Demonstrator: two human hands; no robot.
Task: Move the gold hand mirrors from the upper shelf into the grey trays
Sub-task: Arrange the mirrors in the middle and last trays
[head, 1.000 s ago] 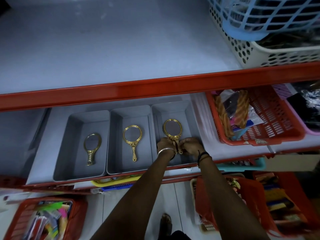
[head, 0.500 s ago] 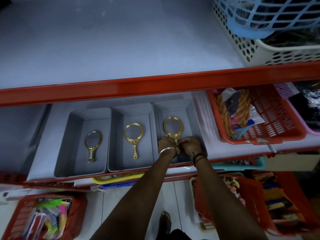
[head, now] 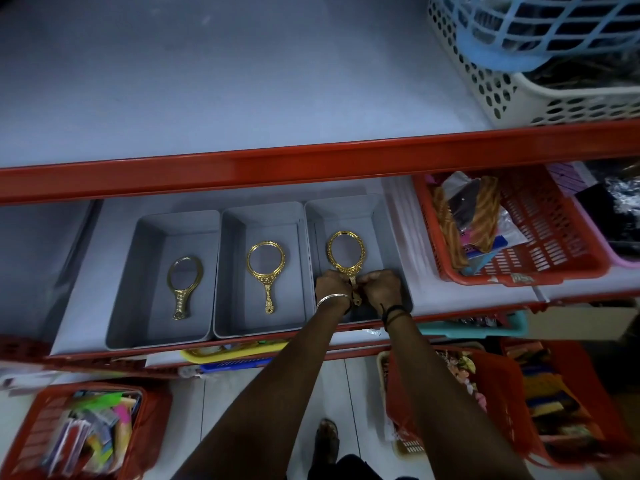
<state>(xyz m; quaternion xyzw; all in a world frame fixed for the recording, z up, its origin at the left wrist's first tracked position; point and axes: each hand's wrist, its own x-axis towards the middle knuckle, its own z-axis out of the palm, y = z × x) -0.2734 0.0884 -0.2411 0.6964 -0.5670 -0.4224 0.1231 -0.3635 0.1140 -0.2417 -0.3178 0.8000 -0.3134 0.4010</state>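
Observation:
Three grey trays stand side by side on the lower shelf: left tray (head: 121, 292), middle tray (head: 228, 306), right tray (head: 381, 237). A gold hand mirror (head: 183, 285) lies flat in the left tray, and another gold mirror (head: 266, 268) lies in the middle one. A third gold mirror (head: 346, 252) rests in the right tray, its oval head pointing away from me. My left hand (head: 330, 284) and my right hand (head: 381, 285) both pinch its handle from either side. The upper shelf (head: 214, 84) shows only bare grey surface.
A red rail (head: 311, 164) edges the upper shelf. White and blue perforated baskets (head: 540, 64) sit on its right end. A red basket (head: 540, 237) of goods stands right of the trays. More red baskets (head: 79, 431) fill the floor level below.
Both hands stay on the third mirror's handle in the right tray. The mirror has shifted only slightly; the view has drifted a little.

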